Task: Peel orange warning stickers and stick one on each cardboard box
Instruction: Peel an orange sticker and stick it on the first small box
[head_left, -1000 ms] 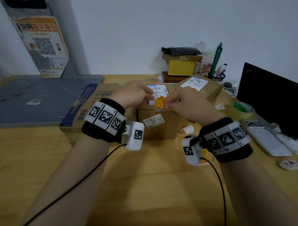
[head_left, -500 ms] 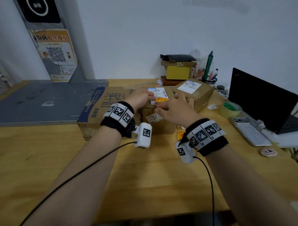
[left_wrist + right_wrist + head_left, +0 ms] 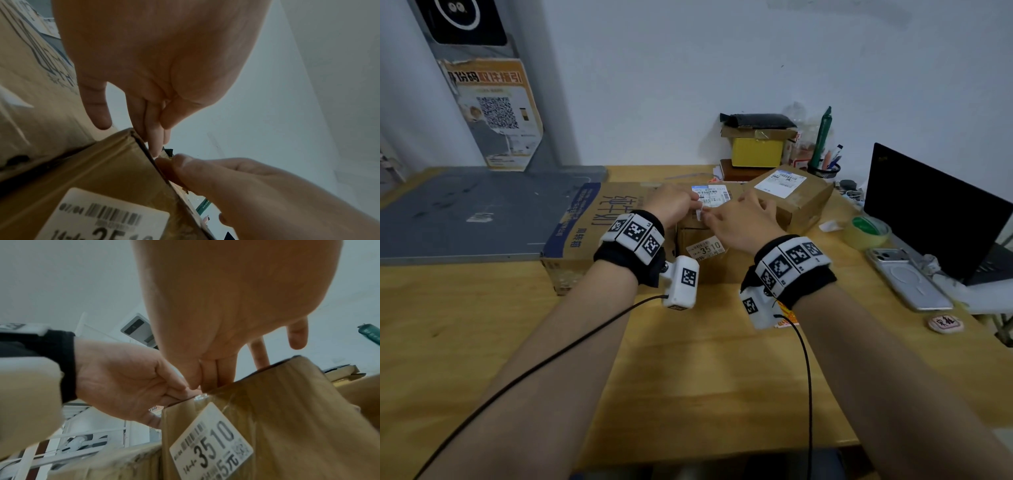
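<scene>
The wooden counter lay nearest. Beyond it, the left hand and right hand met over the near top edge of the small cardboard box, which bore a price label. The left grip pinched a small white slip; whether the right grip was clamped on it cannot be told. No orange sticker was discernible there. Farther right sat a second cardboard box, beside a tape roll.
</scene>
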`<action>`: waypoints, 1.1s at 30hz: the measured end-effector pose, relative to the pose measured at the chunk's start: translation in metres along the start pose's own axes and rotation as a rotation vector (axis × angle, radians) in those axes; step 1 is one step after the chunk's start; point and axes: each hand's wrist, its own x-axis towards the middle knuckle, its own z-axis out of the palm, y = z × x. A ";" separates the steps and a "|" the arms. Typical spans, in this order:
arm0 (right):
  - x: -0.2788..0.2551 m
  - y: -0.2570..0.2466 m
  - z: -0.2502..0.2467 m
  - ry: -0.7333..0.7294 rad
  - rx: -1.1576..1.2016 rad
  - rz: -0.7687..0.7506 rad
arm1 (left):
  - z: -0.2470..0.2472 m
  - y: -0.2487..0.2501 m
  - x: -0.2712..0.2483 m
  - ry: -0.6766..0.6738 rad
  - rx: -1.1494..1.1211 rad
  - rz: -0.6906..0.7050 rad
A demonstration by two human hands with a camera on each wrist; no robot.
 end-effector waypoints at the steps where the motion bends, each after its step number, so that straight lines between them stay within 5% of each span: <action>1: -0.001 0.001 0.001 0.004 -0.007 -0.018 | 0.001 0.000 0.000 0.009 -0.007 0.002; 11: -0.008 0.009 -0.001 0.009 -0.036 -0.099 | 0.005 -0.005 0.007 0.046 -0.066 -0.003; 33: -0.008 0.012 -0.003 -0.005 0.003 0.007 | 0.016 -0.010 0.008 0.084 -0.114 -0.011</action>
